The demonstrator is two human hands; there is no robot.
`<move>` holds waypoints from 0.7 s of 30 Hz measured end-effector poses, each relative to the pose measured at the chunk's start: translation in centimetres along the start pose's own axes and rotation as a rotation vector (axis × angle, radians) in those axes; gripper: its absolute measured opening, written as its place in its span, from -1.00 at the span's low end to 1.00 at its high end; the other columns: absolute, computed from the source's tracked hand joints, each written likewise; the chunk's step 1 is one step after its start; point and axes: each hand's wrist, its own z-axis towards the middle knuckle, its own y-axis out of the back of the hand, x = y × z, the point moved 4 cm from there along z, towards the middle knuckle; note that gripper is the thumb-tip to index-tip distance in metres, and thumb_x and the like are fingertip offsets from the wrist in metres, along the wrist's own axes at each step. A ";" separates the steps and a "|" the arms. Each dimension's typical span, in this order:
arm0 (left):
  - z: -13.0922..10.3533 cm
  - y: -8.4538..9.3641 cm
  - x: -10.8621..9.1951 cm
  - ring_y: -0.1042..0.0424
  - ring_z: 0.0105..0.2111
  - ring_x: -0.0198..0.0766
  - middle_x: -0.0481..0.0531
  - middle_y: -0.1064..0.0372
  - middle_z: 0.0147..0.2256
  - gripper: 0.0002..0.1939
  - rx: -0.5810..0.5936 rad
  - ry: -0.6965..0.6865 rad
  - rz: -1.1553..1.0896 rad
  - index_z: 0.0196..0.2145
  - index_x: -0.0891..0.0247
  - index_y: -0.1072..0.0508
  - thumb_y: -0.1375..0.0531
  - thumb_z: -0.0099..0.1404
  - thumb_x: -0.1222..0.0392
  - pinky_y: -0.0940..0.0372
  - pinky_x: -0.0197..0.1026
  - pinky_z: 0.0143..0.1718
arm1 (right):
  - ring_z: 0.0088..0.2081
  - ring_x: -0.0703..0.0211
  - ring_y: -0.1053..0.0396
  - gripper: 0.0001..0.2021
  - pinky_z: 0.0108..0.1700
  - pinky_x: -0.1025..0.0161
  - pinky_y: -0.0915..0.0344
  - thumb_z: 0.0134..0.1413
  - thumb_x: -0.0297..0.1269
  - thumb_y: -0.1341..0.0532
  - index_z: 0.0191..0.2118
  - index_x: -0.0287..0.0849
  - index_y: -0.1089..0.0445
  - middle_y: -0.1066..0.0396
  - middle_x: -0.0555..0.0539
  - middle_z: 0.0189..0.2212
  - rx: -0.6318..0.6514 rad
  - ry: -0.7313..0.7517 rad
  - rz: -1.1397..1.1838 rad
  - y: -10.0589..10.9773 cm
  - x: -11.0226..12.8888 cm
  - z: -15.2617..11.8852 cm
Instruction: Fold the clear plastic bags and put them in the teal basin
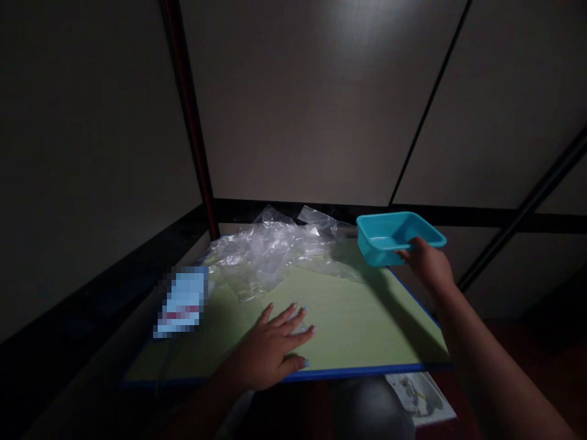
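A turquoise plastic basin (380,250), rectangular and with nothing visible inside, is held up over the right back part of the table. My right hand (426,263) grips its near rim, thumb and fingers closed on it. My left hand (270,354) lies with fingers spread near the table's front edge. Under its fingers shows a small clear piece of plastic (300,327), partly hidden. Crumpled clear plastic bags (270,244) are heaped at the back of the pale green table (348,318).
A phone-like, blurred-out screen (183,302) stands at the table's left edge. Blue edging (367,371) runs along the tabletop. Below the front right sits a white box (424,397) with small items I cannot make out. Panelled walls (312,122) close off the back and left.
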 end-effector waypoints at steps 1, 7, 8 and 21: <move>0.0 0.0 0.0 0.21 0.29 -0.02 -0.03 0.25 0.30 -0.44 -0.004 -0.004 0.007 0.25 -0.16 0.09 0.05 0.35 -0.13 0.31 0.30 0.20 | -0.41 -0.05 -0.43 -0.56 -0.49 0.25 -0.10 0.08 0.04 -0.11 -0.07 -0.20 -0.31 -0.49 -0.24 -0.36 -0.005 0.007 -0.005 0.8 -0.3 -1.9; 0.2 -0.4 -0.1 0.21 0.29 -0.04 -0.01 0.23 0.30 -0.44 0.005 -0.017 0.062 0.27 -0.13 0.15 0.07 0.37 -0.09 0.36 0.28 0.20 | -0.45 -0.02 -0.45 -0.69 -0.52 0.28 -0.10 0.05 0.01 -0.14 -0.19 -0.10 -0.30 -0.50 -0.10 -0.46 0.039 0.086 0.085 2.9 -1.2 -12.1; 0.3 -0.4 -0.1 0.21 0.29 -0.05 0.00 0.22 0.30 -0.44 0.006 -0.016 0.069 0.27 -0.12 0.16 0.08 0.38 -0.09 0.37 0.27 0.20 | -0.44 -0.02 -0.46 -0.70 -0.51 0.28 -0.12 0.05 0.01 -0.14 -0.20 -0.09 -0.29 -0.51 -0.09 -0.46 0.051 0.090 0.099 2.9 -1.3 -13.2; 0.3 -0.4 -0.1 0.19 0.29 -0.04 0.03 0.17 0.29 -0.45 -0.008 -0.030 0.087 0.26 -0.11 0.09 0.06 0.36 -0.10 0.34 0.29 0.18 | -0.45 0.02 -0.47 -0.58 -0.53 0.30 -0.17 0.04 0.08 -0.14 -0.08 -0.10 -0.30 -0.50 -0.07 -0.49 0.173 0.099 0.232 2.4 0.5 -16.2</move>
